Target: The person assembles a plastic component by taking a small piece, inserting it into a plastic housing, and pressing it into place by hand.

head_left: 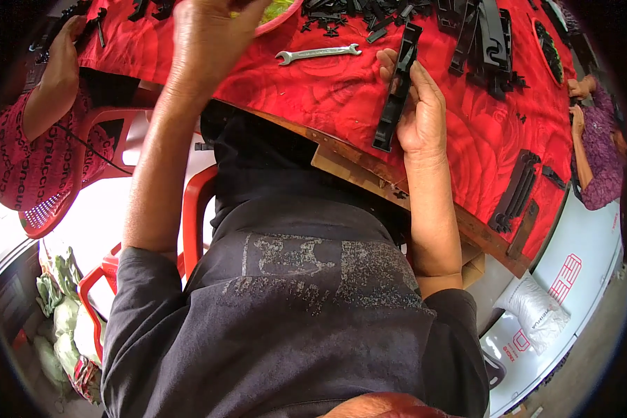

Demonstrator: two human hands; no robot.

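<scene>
My right hand [425, 115] is closed around a long, narrow black plastic channel piece [396, 90], its thumb along one side and fingertips showing past the other. The piece is tilted upright over the red cloth. At the top edge, my left hand [212, 35] is beside a pink-rimmed bowl [289, 15] with something yellow-green inside. Its fingers are mostly hidden or cut off by the frame. On the cloth between my hands lies a silver open-ended wrench [318, 53].
Small black plastic parts [341, 10] are heaped on the red cloth [313, 97], with longer black pieces [484, 42] farther right. More black strips [517, 191] lie near the table's right corner. Co-workers' arms [59, 83] show at left and right. A red plastic chair [198, 209] stands beside me.
</scene>
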